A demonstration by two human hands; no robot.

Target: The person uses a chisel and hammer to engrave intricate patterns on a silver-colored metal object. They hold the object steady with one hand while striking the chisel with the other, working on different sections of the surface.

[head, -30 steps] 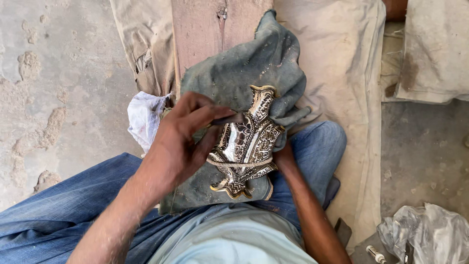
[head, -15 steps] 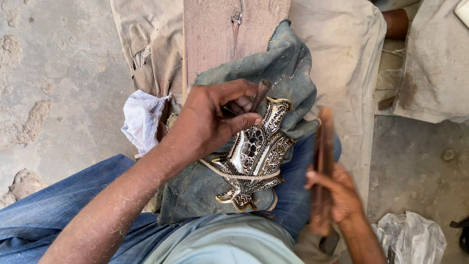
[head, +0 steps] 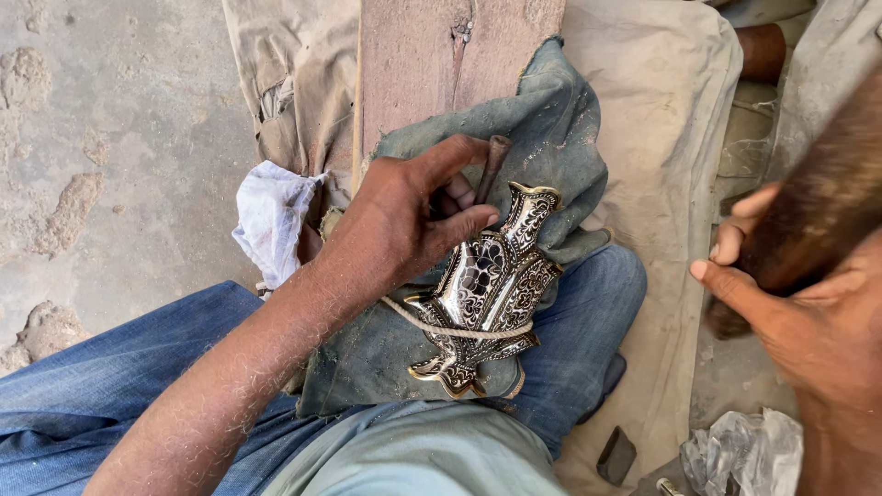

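Lying on a grey-green cloth (head: 395,358) across the person's lap, the ornate metal piece (head: 487,294), engraved black and silver with brass edging, runs lengthwise from lower left to upper right. The left hand (head: 400,225) pinches a thin dark punch (head: 490,165) against it; the right hand (head: 808,303) is closed around a blurred wooden mallet (head: 818,220).

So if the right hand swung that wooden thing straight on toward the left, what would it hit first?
Probably the thin rod pinched in the left hand, poised over the ornate metal piece. The right hand is blurred, so depth is uncertain.
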